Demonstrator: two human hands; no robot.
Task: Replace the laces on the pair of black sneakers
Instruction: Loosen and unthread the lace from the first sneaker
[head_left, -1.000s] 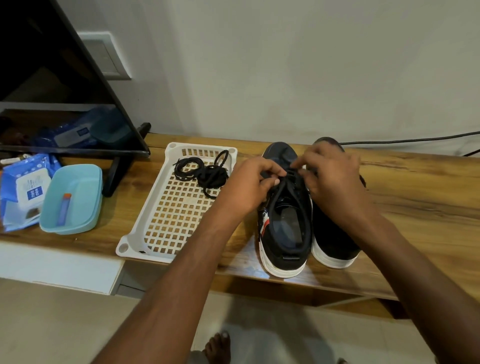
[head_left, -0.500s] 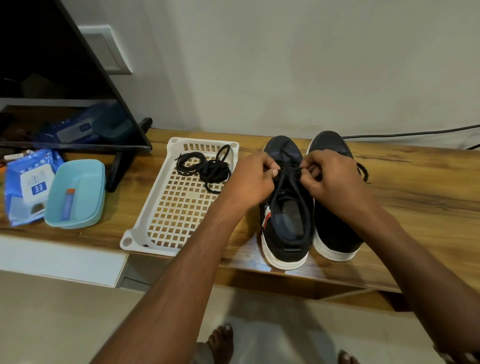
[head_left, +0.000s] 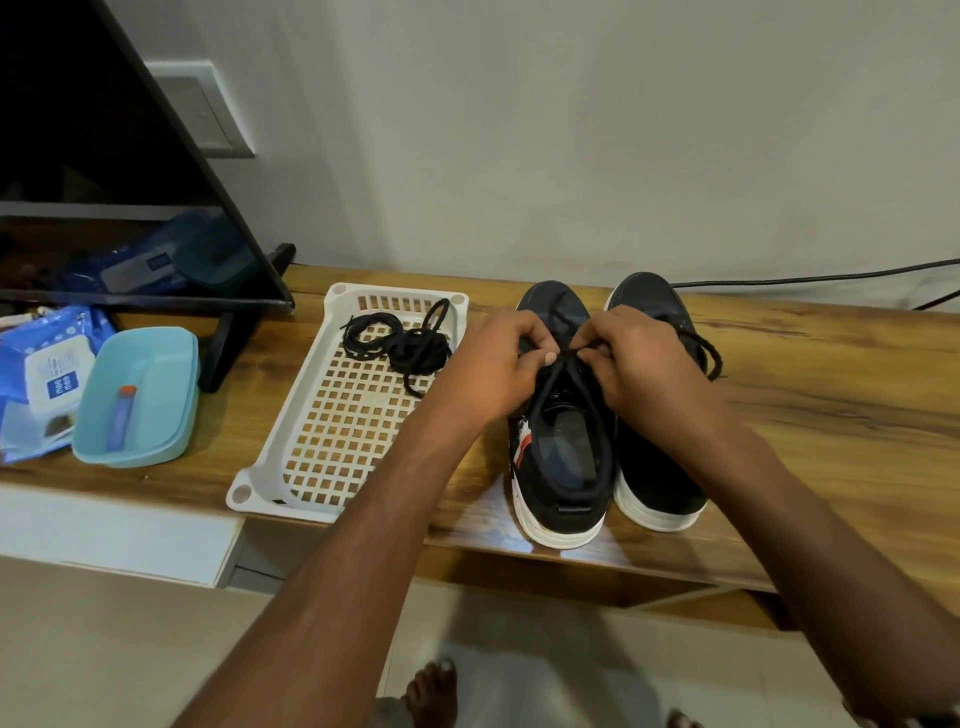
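Two black sneakers with white soles stand side by side on the wooden bench, toes toward the wall: the left sneaker (head_left: 563, 457) and the right sneaker (head_left: 657, 483). My left hand (head_left: 493, 371) and my right hand (head_left: 641, 364) meet over the left sneaker's lacing area, each pinching its black lace (head_left: 569, 358). A loop of lace (head_left: 709, 353) trails to the right of my right hand. A bundle of loose black laces (head_left: 410, 343) lies at the far end of a white perforated tray (head_left: 291, 457).
A teal plastic box (head_left: 171, 410) holding a small tube sits at the left, beside a blue wipes pack (head_left: 41, 374). A dark screen on a stand (head_left: 130, 171) fills the upper left. A black cable (head_left: 805, 278) runs along the wall. Bare feet show on the floor below.
Both hands have shifted slightly on the left sneaker's lace and drawn closer together at its top. The view has moved a little; the shoes and tray stay put.
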